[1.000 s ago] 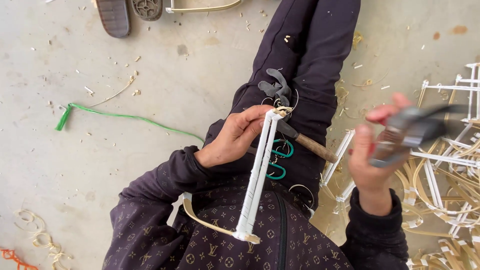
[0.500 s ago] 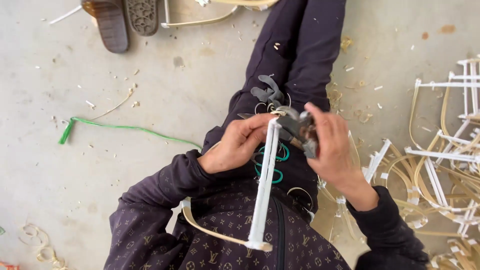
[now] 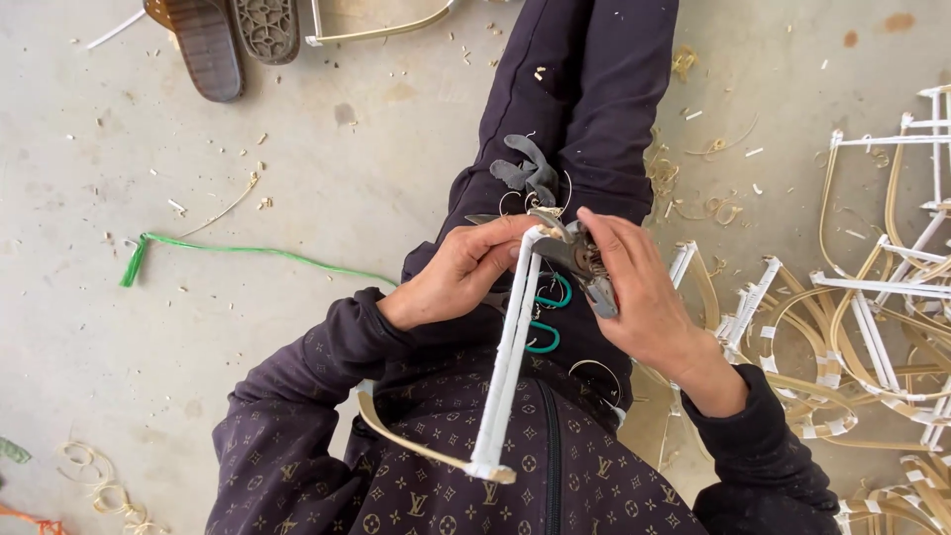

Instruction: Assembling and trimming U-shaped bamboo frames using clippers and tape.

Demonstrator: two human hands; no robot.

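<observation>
Gripping one white-wrapped rod [image 3: 510,367]: left hand [image 3: 461,272]; right hand [image 3: 639,292], one metal tool [image 3: 582,263].

Concrete floor [image 3: 119,376], green cord [image 3: 248,251], sandals [image 3: 203,40], cane frames [image 3: 872,317], shavings [image 3: 99,485]

The wrapped rod [image 3: 510,347] runs up the middle over the person's lap, the left hand [image 3: 461,272] on its left and the right hand [image 3: 639,297] on its right, both at its upper end; the stapler [image 3: 580,260] sits in the right hand, against the rod's tip; the cord [image 3: 248,253] lies on the floor [image 3: 119,376] to the left; the pile of bent frames [image 3: 862,307] lies to the right; two shoe soles [image 3: 223,35] lie at the upper left.
</observation>
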